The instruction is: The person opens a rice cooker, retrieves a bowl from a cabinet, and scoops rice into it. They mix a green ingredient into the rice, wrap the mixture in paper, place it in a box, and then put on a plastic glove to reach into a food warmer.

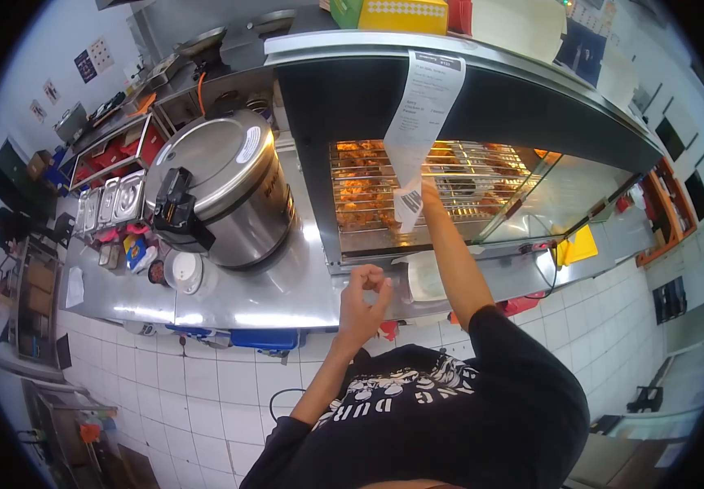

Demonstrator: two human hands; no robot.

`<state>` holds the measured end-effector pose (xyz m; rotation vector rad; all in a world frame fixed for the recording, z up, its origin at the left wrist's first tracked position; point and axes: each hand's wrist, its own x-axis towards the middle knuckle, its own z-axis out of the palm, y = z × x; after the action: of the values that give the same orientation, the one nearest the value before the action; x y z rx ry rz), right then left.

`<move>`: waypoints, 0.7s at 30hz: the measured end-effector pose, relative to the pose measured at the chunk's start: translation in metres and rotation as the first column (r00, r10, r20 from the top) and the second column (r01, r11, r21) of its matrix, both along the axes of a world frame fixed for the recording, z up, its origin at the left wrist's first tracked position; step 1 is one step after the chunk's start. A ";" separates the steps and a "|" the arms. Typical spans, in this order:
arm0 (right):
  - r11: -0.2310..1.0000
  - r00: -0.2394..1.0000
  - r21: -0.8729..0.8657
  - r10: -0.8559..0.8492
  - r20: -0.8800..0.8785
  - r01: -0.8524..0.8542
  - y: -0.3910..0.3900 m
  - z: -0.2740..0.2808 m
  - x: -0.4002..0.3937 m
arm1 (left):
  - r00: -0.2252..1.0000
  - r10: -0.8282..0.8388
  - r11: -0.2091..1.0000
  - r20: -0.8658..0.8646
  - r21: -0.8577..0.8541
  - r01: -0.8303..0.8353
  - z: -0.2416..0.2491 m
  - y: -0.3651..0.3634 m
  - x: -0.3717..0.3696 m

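Observation:
My right arm reaches into the lit food warmer (303, 106), through its open front. Most of my right hand (428, 192) is behind a hanging paper receipt (425, 102), so its fingers cannot be made out. Browned pieces of food, apparently fried chicken (356, 196), lie on and below the wire racks (482, 167) around it. My left hand (364, 301) hovers in front of the counter edge with its fingers curled in, and nothing shows in it. Just right of it, a pale open container (425, 277) sits on the counter below the warmer.
A large steel cooker (225, 183) with a black latch stands on the steel counter (303, 289) at left. Near it are a white tub (183, 271) and lidded steel pans (115, 200). A glass pane (523, 200) covers the warmer's right part. Yellow card (578, 247) lies beyond.

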<state>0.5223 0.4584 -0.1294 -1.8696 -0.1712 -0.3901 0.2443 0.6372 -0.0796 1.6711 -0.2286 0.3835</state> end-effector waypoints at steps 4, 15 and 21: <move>0.937 0.998 0.347 0.044 -0.034 -0.030 -0.019 -0.044 -0.035 | 0.998 0.055 0.994 0.000 -0.094 -0.055 0.005 0.006 0.019; 0.812 0.791 -0.118 -0.506 0.345 0.571 -0.048 -0.045 -0.233 | 0.902 -0.429 0.831 0.054 0.416 0.370 -0.163 -0.097 0.049; 0.813 0.887 0.357 -0.426 -0.177 0.461 -0.098 -0.135 -0.224 | 0.855 -0.420 0.556 -0.303 0.659 0.507 -0.204 -0.152 0.113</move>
<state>0.2984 0.3603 -0.2643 -1.5091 0.3950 -0.6113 0.3575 0.4851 -0.2841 2.3074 -0.8150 -0.2669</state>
